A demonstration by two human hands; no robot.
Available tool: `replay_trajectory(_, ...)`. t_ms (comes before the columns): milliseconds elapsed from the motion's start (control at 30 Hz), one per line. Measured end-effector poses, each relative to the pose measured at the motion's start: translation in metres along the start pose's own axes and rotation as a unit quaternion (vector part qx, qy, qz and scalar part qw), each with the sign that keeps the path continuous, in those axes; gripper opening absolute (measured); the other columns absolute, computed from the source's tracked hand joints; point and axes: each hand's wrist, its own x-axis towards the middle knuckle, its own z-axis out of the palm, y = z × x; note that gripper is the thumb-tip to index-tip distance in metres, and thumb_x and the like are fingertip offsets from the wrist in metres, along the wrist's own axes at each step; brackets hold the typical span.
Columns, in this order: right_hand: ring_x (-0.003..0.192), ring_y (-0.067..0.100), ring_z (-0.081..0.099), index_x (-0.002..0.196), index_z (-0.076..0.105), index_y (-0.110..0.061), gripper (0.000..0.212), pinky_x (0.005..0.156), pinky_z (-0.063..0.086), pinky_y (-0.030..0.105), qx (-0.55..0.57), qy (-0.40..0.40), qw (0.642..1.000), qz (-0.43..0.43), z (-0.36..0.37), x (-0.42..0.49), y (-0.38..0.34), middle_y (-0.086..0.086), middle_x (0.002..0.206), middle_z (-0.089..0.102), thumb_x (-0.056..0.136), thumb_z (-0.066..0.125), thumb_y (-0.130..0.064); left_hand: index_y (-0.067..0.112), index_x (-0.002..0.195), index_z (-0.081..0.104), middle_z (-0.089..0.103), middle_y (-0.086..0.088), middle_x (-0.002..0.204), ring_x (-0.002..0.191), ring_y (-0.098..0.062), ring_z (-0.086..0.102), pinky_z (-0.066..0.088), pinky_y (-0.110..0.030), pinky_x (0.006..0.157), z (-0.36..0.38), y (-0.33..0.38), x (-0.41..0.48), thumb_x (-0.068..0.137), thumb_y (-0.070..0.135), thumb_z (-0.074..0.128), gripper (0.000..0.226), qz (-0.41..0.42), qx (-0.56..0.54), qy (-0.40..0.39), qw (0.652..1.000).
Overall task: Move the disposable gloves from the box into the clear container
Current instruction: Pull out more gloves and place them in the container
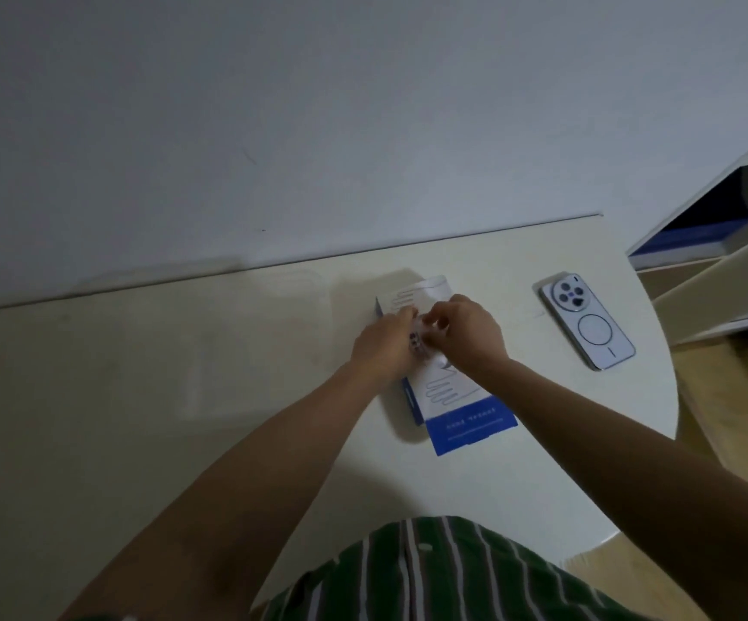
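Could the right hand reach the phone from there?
Probably yes. The phone lies on the table just right of the right hand, with nothing between them, though its fingers pinch gloves at the box.

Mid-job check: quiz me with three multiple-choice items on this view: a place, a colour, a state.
1. Where is the phone relative to the glove box?
A. On its left
B. On its right
C. On top of it

2. What colour is the box's open flap nearest the person?
A. Red
B. Green
C. Blue

3. What are the left hand and right hand doing?
A. Lying flat on the table
B. Holding the phone
C. Pinching the clear gloves over the box

Answers:
1 B: the phone lies right of the box, apart from it.
2 C: the flap is blue.
3 C: both hands' fingers curl on clear film over the box.
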Motion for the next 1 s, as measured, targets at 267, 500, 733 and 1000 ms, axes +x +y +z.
replay_trajectory(267, 0.082, 0.017, 0.062, 0.090, 0.073, -0.012, 0.011, 0.074, 0.055, 0.030, 0.068, 0.021, 0.997, -0.029, 0.002, 0.005, 0.011, 0.002, 0.096, 0.063, 0.087, 0.068, -0.022, 0.023, 0.138, 0.035, 0.053, -0.002, 0.130, 0.111, -0.023, 0.057, 0.049, -0.039, 0.086, 0.007, 0.000, 0.005, 0.080, 0.045, 0.071, 0.072, -0.013, 0.004, -0.008, 1.000)
replay_trajectory(500, 0.081, 0.012, 0.060, 0.088, 0.065, -0.016, 0.003, 0.070, 0.046, 0.013, 0.194, 0.032, 0.979, -0.053, -0.018, 0.001, 0.023, 0.003, 0.095, 0.063, 0.089, 0.066, -0.018, 0.024, 0.139, 0.035, 0.054, -0.002, 0.129, 0.110, -0.022, 0.057, 0.050, -0.038, 0.087, 0.004, 0.001, 0.005, 0.077, 0.045, 0.075, 0.077, -0.002, -0.002, -0.010, 1.000)
replay_trajectory(733, 0.080, 0.012, 0.062, 0.095, 0.067, -0.011, 0.018, 0.064, 0.043, 0.011, 0.172, 0.005, 0.985, -0.015, -0.010, -0.002, 0.030, 0.001, 0.091, 0.066, 0.090, 0.067, -0.028, 0.024, 0.141, 0.033, 0.052, -0.002, 0.130, 0.111, -0.021, 0.057, 0.051, -0.041, 0.089, 0.009, 0.003, 0.005, 0.075, 0.045, 0.076, 0.081, -0.013, 0.004, -0.008, 1.000)
replay_trajectory(1000, 0.079, 0.011, 0.060, 0.086, 0.061, -0.012, 0.011, 0.069, 0.049, 0.016, 0.308, 0.074, 0.947, -0.057, -0.023, -0.012, 0.029, 0.001, 0.087, 0.063, 0.091, 0.065, -0.021, 0.024, 0.139, 0.035, 0.053, -0.002, 0.129, 0.112, -0.023, 0.056, 0.049, -0.040, 0.090, 0.008, 0.004, 0.006, 0.075, 0.042, 0.076, 0.078, -0.025, -0.011, -0.006, 1.000)
